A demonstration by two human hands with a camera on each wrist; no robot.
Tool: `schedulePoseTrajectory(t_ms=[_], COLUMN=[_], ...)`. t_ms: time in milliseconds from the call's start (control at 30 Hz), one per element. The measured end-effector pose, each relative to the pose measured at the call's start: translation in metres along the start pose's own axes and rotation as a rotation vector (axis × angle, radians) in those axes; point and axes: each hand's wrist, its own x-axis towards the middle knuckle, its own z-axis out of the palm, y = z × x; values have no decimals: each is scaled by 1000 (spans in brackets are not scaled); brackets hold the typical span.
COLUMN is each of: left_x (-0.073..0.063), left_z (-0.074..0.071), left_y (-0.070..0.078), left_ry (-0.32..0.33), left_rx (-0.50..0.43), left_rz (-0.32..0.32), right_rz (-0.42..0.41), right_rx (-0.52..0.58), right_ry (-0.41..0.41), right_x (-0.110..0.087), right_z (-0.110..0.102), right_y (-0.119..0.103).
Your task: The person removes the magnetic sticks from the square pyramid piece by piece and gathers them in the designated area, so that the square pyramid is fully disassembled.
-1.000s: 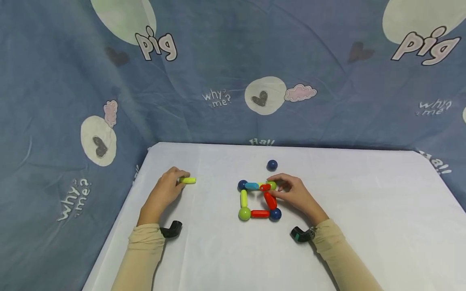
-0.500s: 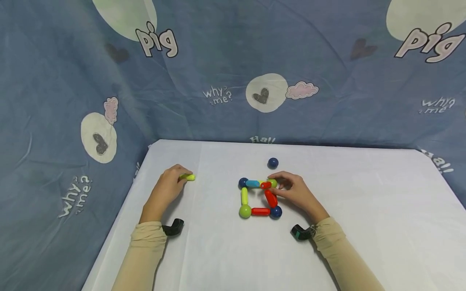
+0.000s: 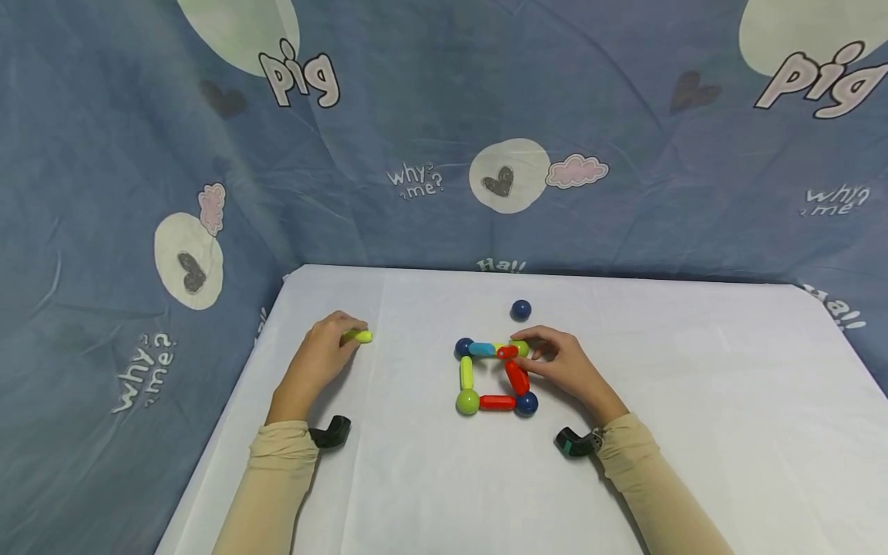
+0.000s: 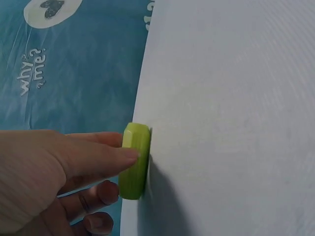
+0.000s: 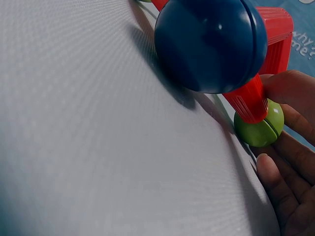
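Observation:
My left hand [image 3: 321,353] pinches a lime-green magnetic rod [image 4: 134,164] between thumb and fingers at the left of the table. My right hand [image 3: 567,364] holds the far right corner of a square of rods and balls, its fingers around a green ball [image 5: 259,129] and a red rod [image 3: 516,378]. A second red rod [image 3: 507,352], foreshortened, points up from that corner. Around the square sit a light blue rod [image 3: 482,349], a lime rod [image 3: 466,373], a front red rod [image 3: 497,402], a green ball [image 3: 468,401] and blue balls [image 3: 526,404].
One loose blue ball [image 3: 521,310] lies behind the square, near the right hand's fingers. A white cloth [image 3: 416,478] covers the table, and a blue printed curtain [image 3: 388,231] hangs along its back and left edges.
The lime rod in my left hand has turned slightly, so less of it shows in the head view. My right hand keeps its hold on the corner, and the square stays put.

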Motion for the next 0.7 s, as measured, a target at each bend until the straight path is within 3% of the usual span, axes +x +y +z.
schedulePoseTrajectory(t_ms=[233, 333, 467, 600, 700], left_x=[0, 0, -3, -9, -15], left_z=[3, 12, 33, 51, 58], left_y=[14, 31, 62, 87, 98], left_ry=[11, 12, -17, -80, -129], left_rx=[-23, -40, -61, -63, -71], left_rz=[34, 79, 190, 291, 310], right_rz=[-15, -22, -34, -49, -68], right_rx=[1, -6, -12, -17, -12], right_ry=[-3, -4, -11, -36, -62], right_x=[0, 0, 0, -1, -1], right_z=[-1, -1, -1, -1, -1], right_y=[1, 1, 1, 2, 1])
